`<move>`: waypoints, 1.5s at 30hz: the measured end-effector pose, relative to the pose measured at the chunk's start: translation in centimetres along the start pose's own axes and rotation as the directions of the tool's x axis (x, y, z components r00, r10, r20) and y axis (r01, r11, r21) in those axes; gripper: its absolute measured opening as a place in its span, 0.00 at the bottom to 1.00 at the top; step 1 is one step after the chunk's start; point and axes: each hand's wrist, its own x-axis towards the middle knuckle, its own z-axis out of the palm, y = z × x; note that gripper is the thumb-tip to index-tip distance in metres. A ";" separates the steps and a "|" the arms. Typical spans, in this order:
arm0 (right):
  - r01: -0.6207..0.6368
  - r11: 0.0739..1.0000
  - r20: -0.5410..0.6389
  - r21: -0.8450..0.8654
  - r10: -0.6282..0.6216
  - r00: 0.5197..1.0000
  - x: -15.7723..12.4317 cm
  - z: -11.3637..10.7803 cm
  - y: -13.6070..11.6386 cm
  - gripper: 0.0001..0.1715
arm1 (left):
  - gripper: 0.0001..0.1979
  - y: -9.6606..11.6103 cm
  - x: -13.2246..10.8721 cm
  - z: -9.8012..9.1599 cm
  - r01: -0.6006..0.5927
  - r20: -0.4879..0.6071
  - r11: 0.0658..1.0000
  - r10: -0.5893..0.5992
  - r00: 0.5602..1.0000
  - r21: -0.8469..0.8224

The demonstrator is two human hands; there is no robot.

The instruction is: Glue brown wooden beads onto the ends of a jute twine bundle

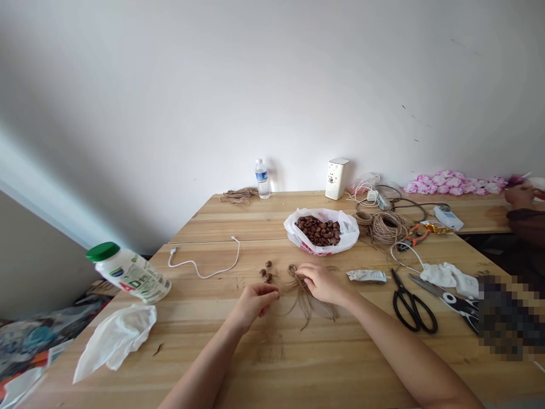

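My right hand [322, 283] is closed on a knotted bundle of brown twine [304, 298], whose loose ends fan out over the table. A small loop shows at the bundle's top, left of my fingertips. To its left, my left hand [254, 304] is pinched closed just above the tabletop; what its fingertips hold is too small to make out. Several brown nuts [263, 273] lie just beyond my left hand. Behind both hands, a white plastic bag [351, 238] stands open, with many more brown nuts [319, 230] inside.
Twine coils [388, 227], pliers [415, 236], black scissors [413, 307] and a crumpled tube [367, 276] lie to the right. A white cable [208, 276], a green-capped bottle [131, 275] and a white cloth [117, 338] are left. Another person's hand [520, 196] is far right.
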 end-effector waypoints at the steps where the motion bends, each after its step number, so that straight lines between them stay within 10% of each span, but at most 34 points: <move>1: -0.006 1.000 -0.007 -0.001 0.006 1.000 0.0 0.0 0.0 0.21 | 0.20 0.0 0.1 -0.1 -0.005 0.001 1.000 0.005 1.000 -0.010; 45: 0.121 0.992 -0.171 0.031 -0.114 0.979 -0.2 -1.2 -0.3 0.21 | 0.17 0.4 -0.1 0.5 0.036 -0.046 0.997 -0.033 0.998 0.066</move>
